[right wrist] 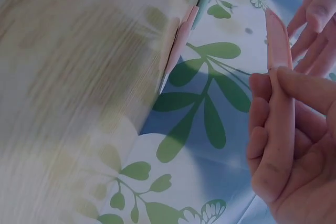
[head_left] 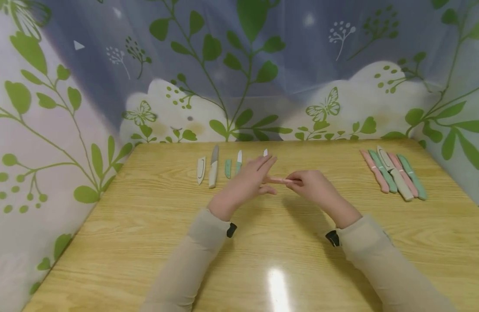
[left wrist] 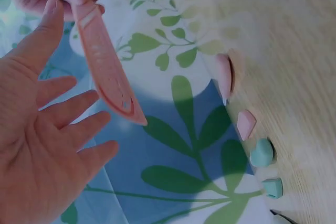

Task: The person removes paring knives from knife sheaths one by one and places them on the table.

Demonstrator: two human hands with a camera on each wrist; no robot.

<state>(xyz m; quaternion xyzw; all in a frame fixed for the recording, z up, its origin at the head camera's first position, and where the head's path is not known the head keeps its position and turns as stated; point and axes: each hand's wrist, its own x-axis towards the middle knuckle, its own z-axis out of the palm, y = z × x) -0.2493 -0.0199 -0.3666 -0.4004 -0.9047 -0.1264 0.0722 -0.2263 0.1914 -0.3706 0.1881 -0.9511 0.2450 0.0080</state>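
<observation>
While the right grip [head_left: 315,185] holds 1 pink knife [right wrist: 282,108], left fingers [left wrist: 86,126] spread.

The held knife [right wrist: 281,127] is showing pink. The knife pile [head_left: 388,164] is mixing pink, mint green and cream. The table [head_left: 145,242] is wearing yellow-brown wood lines. Green leaves [head_left: 212,47] and butterflies [head_left: 325,106] are dotting the blue and white wall [head_left: 301,65]. Both sleeves [head_left: 184,268] are looking cream.
</observation>
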